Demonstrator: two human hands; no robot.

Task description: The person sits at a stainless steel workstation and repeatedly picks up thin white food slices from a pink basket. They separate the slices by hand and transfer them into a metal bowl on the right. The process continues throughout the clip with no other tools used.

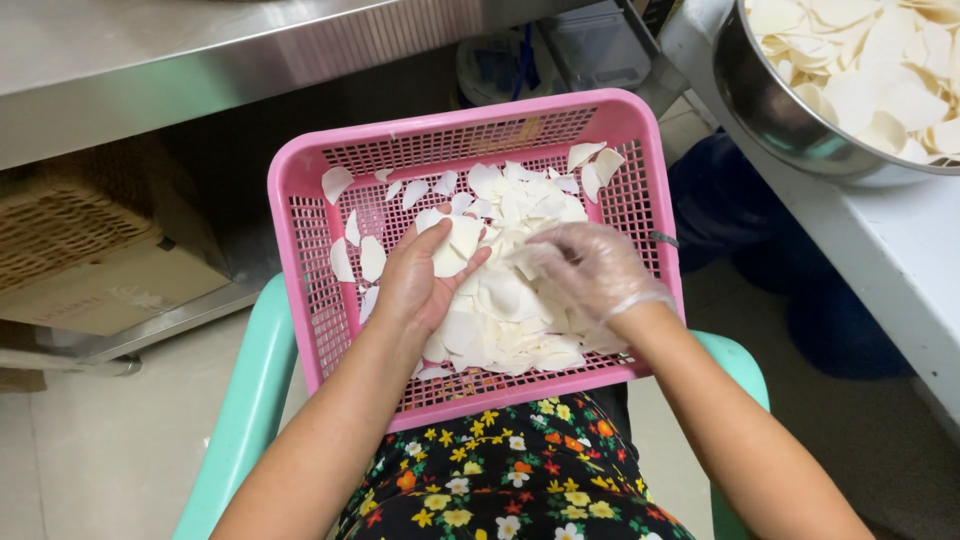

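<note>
A pink perforated plastic basket (300, 200) rests on my lap, holding a heap of thin white dough pieces (520, 310). My left hand (415, 285) is bare and grips a small stack of the white pieces at the left side of the heap. My right hand (590, 270) wears a clear plastic glove and lies on the heap's right side, its fingers curled over the pieces toward the stack. A few loose pieces stick to the basket's far wall.
A steel bowl (780, 110) full of the same white pieces stands on a white counter (890, 250) at the upper right. A steel shelf (150, 70) runs across the top left, with a cardboard box (100, 270) under it. I sit on a mint-green chair (250, 400).
</note>
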